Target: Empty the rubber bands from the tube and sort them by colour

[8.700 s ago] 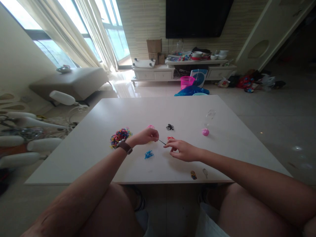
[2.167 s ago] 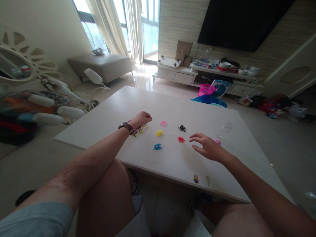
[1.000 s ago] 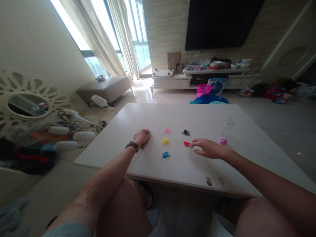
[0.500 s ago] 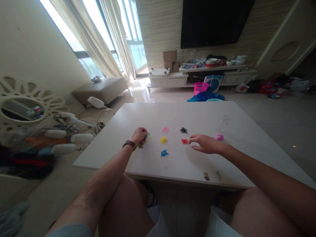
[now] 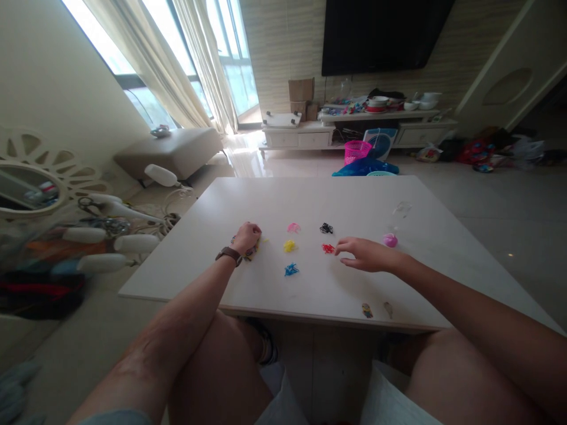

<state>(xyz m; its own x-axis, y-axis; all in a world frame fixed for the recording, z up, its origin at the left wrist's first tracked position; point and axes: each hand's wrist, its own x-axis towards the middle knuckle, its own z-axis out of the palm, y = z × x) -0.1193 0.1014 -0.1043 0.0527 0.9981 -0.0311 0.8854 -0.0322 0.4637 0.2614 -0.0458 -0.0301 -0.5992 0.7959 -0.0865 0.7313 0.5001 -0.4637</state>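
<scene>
My left hand [image 5: 247,236], with a watch on its wrist, is over a mixed heap of coloured rubber bands [image 5: 251,252]. Its fingers are pinched together, and what they hold, if anything, is too small to make out. Beside the red rubber bands [image 5: 328,249] is my right hand [image 5: 361,254], thumb and fingers apart, with nothing visible in it. Sorted by colour, small piles lie between the hands: pink bands [image 5: 293,227], yellow bands [image 5: 289,246], blue bands [image 5: 291,270] and black bands [image 5: 326,228].
On the white table [image 5: 336,200], a pink ball-like object [image 5: 390,240] and a clear plastic piece [image 5: 403,208] lie beyond my right forearm. Near the front edge are a small yellow-and-blue figure [image 5: 367,310] and a small pale piece [image 5: 388,309]. Lamps [image 5: 137,243] stand left.
The whole view has shifted slightly. My left hand still works at the mixed heap, its fingers a little differently placed over it. My right hand stays beside the red bands.
</scene>
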